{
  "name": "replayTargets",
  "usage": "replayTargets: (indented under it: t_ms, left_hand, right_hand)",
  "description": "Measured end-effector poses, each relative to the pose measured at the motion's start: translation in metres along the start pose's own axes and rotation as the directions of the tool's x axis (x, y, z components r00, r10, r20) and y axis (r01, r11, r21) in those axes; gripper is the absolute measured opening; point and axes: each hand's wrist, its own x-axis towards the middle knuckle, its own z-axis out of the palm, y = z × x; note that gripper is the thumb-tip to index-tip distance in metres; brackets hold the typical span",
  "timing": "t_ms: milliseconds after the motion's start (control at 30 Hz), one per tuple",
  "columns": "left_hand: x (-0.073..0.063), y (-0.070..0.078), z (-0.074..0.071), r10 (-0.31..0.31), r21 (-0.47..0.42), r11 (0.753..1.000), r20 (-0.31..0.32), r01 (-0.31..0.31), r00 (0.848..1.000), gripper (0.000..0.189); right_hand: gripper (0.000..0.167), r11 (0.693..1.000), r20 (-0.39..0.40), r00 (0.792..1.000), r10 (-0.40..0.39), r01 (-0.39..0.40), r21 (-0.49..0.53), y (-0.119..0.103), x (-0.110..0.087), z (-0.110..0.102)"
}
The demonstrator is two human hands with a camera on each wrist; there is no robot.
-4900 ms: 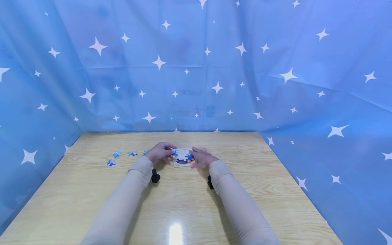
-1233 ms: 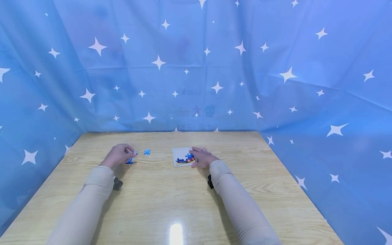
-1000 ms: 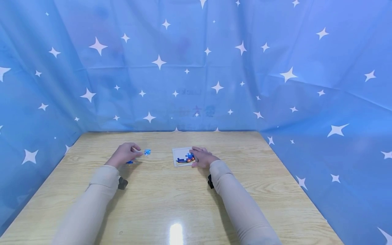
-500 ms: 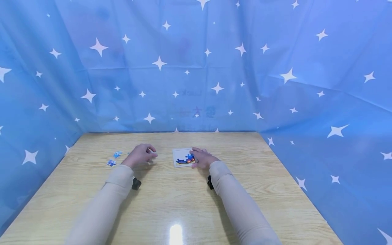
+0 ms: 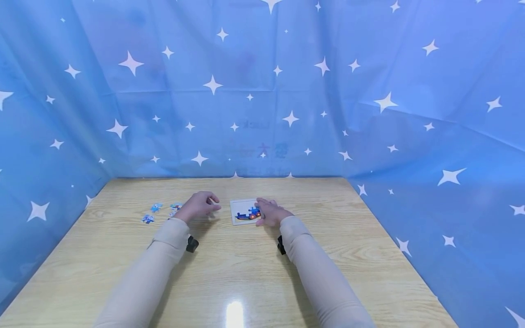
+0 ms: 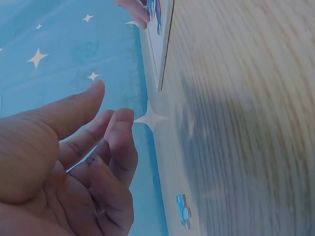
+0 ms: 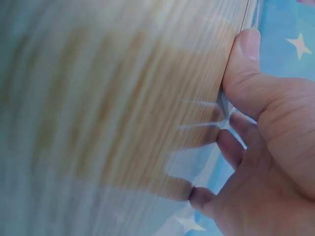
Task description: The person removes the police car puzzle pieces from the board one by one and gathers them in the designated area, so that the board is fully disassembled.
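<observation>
Both sleeved forearms (image 5: 149,273) reach forward and inward from the near edge. The right hand (image 5: 271,213) slants in over the puzzle board's (image 5: 239,206) right side, thumb low, fingers spread; I cannot tell whether it grips. The left hand (image 5: 201,204) hovers above the tabletop (image 5: 229,255) just left of the board, released, fingers loosely curled, thumb apart. Loose puzzle pieces (image 5: 156,207) lie farther left. Behind hangs a starry curtain (image 5: 246,109).
</observation>
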Motion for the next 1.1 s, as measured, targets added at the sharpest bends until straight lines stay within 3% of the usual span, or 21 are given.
replayTargets:
  t_ms: [167, 300, 467, 767, 1100]
  left_hand:
    - [0.0, -0.001, 0.002, -0.017, -0.011, 1.0, -0.004, 0.017, 1.0, 0.028]
    - [0.0, 0.001, 0.003, -0.017, -0.007, 1.0, 0.008, 0.017, 1.0, 0.028]
    - [0.002, 0.007, 0.009, -0.019, -0.01, 1.0, 0.011, 0.019, 1.0, 0.028]
    - [0.011, 0.021, 0.023, 0.013, 0.035, 0.999, 0.008, -0.013, 1.0, 0.021]
    - [0.027, 0.029, 0.041, -0.01, 0.04, 0.999, 0.023, 0.009, 1.0, 0.015]
  right_hand:
    - [0.063, 0.996, -0.028, 0.999, 0.023, -0.02, 0.081, 0.0, -0.001, 0.001]
    - [0.057, 0.996, -0.038, 0.999, 0.013, -0.01, 0.086, -0.001, -0.002, -0.001]
    - [0.061, 0.997, -0.048, 0.999, 0.001, 0.002, 0.071, 0.0, 0.0, -0.001]
    - [0.09, 0.998, -0.035, 0.999, 0.016, -0.014, 0.061, 0.001, -0.001, -0.002]
    - [0.091, 0.998, -0.023, 0.999, 0.024, -0.022, 0.06, 0.003, 0.0, -0.001]
